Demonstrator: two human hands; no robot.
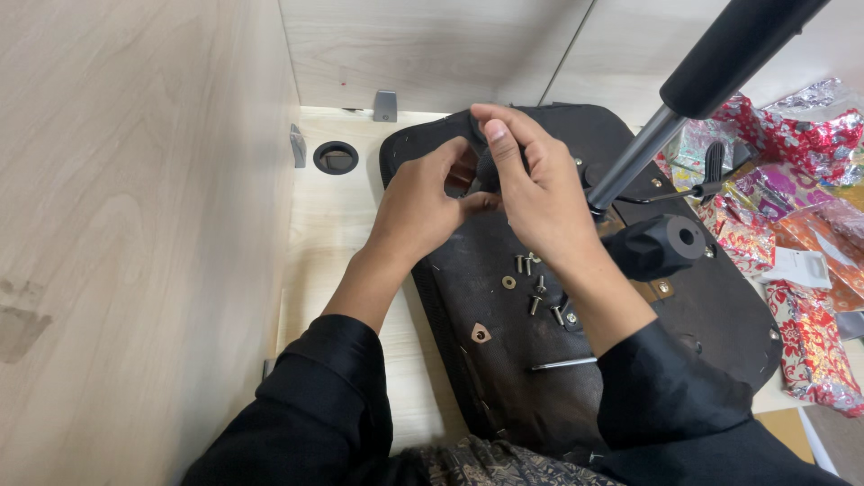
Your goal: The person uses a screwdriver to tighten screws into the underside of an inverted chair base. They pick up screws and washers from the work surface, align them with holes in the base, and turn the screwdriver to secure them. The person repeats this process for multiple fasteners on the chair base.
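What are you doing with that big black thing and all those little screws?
A person in black sleeves has an upturned black chair seat on a pale wooden desk. The left hand and the right hand together grip a small black part at the seat's far end. Loose screws and a thin metal tool lie on the seat. A grey and black post sticks up from it. Shiny wrapping paper lies at the right.

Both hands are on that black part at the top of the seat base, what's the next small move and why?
Probably seat the black part flat on the seat base before reaching for a screw: the left hand and right hand both hold it, and the loose screws lie untouched.
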